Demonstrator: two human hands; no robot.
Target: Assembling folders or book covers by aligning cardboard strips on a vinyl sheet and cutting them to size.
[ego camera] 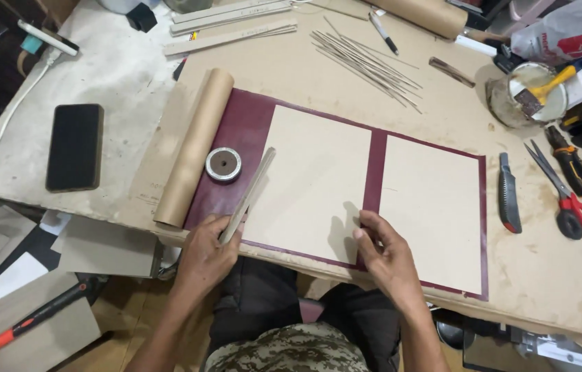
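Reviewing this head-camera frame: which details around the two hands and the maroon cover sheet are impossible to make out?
- Left hand: its palm hides the near end of the flat strip.
- Right hand: fingertips cover the maroon cover sheet at the gap between the two boards; contact underneath unseen.
- Jar: contents unclear, glare and brush in the way.
- Paper roll: cut off by the top edge.

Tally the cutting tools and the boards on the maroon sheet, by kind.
Boards on the maroon sheet: 2 (left, right)
Scissors: 1
Knives: 2 (grey one, orange-black one)
Total: 5
The left hand holds a flat stick; the right hand presses the spine strip.
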